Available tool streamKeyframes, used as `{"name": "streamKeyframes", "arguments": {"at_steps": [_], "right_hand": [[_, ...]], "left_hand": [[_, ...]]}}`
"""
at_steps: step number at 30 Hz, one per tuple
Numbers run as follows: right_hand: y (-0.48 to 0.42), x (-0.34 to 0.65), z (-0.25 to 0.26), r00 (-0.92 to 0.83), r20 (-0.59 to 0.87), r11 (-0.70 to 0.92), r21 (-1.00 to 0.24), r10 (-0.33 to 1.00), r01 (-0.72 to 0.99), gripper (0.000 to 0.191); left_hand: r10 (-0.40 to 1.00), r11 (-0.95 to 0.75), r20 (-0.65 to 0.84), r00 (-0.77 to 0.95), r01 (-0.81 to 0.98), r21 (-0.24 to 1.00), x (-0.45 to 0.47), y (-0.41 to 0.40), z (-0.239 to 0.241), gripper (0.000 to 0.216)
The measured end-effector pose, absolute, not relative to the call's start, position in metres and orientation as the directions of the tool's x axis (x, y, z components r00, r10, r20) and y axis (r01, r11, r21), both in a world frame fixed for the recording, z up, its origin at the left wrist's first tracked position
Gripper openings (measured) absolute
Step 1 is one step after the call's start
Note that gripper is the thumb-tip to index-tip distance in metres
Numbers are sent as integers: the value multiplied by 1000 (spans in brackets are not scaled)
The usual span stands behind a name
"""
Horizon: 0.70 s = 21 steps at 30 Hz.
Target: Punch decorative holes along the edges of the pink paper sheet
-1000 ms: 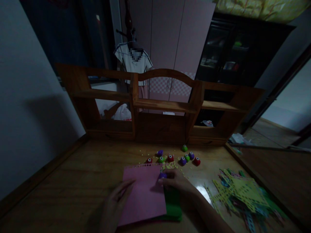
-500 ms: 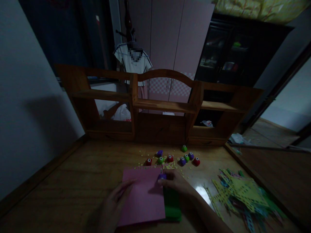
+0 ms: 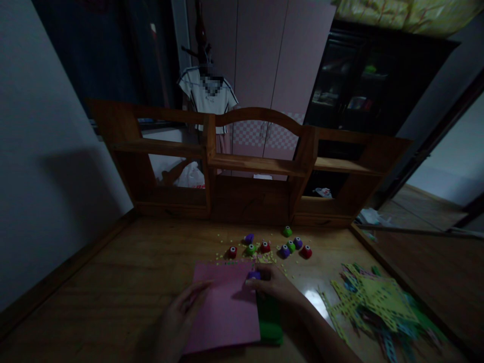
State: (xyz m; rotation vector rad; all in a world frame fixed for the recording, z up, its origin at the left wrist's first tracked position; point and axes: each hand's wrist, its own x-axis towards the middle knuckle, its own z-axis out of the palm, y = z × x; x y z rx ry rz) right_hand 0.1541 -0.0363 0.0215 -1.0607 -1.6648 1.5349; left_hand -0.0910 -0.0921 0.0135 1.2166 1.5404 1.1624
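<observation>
A sheet of pink paper (image 3: 227,312) lies at the front of the wooden desk, partly over a green flat object (image 3: 270,320) whose kind I cannot make out. My left hand (image 3: 185,312) grips the sheet's left side, fingers on top. At the upper right corner of the paper, my right hand (image 3: 270,281) is closed around a small purple craft hole punch (image 3: 254,276), set against the edge. Just beyond the sheet sit more punches: a red punch (image 3: 233,252), a green punch (image 3: 251,249), another red punch (image 3: 265,246) and a purple punch (image 3: 248,239).
Pale punched-out bits (image 3: 270,256) are scattered around the punches. Several more punches stand to the right, including a red one (image 3: 306,251). A heap of perforated paper strips (image 3: 378,297) covers the desk's right side. A wooden shelf unit (image 3: 257,164) borders the back.
The pink paper has shifted slightly to the right, and the purple punch in my right hand has moved a little with it. Both hands keep their hold.
</observation>
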Motion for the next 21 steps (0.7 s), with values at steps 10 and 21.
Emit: {"name": "streamKeyframes", "arguments": {"at_steps": [10, 21], "right_hand": [[-36, 151, 23, -480, -51, -21, -997, 876, 68, 31], [-36, 153, 20, -466, -32, 11, -996, 884, 88, 29]], "left_hand": [[980, 103, -72, -185, 164, 981, -95, -89, -1, 41], [991, 86, -61, -119, 220, 972, -97, -87, -9, 38]]}}
